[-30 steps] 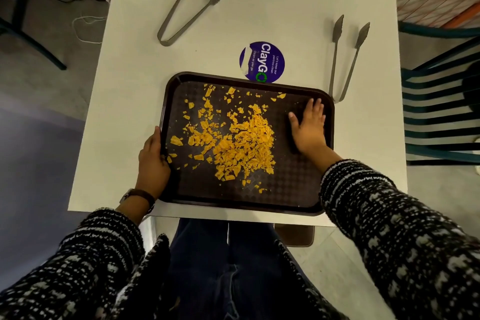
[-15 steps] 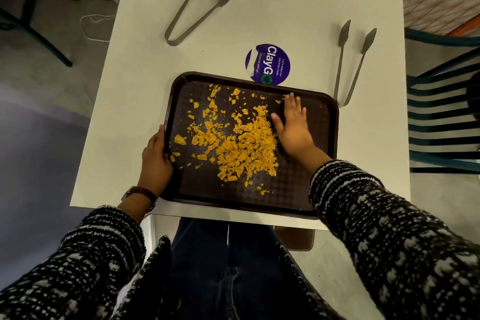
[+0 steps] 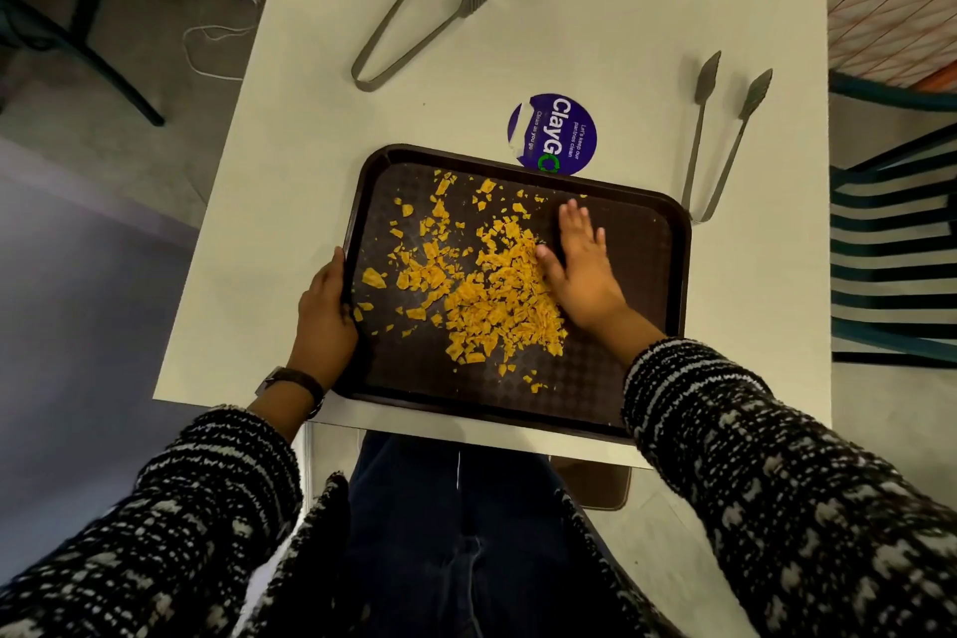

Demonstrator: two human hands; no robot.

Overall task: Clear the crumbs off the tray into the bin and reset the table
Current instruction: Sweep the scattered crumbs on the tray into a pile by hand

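Note:
A dark brown tray (image 3: 652, 244) lies on the white table (image 3: 569, 31) near its front edge. Orange crumbs (image 3: 492, 295) are spread over the tray's left and middle, heaped thickest at the centre. My left hand (image 3: 323, 311) grips the tray's left rim. My right hand (image 3: 582, 264) lies flat on the tray floor, fingers together, its edge touching the right side of the crumb heap. No bin is in view.
Two grey tongs rest on the table: one pair (image 3: 419, 10) at the back left, one pair (image 3: 722, 130) just right of the tray's far corner. A round purple sticker (image 3: 556, 132) sits behind the tray. A teal chair (image 3: 890, 249) stands to the right.
My right hand has slid leftward across the tray from near its right rim to the crumb heap, pushing crumbs together. My left hand has stayed on the left rim.

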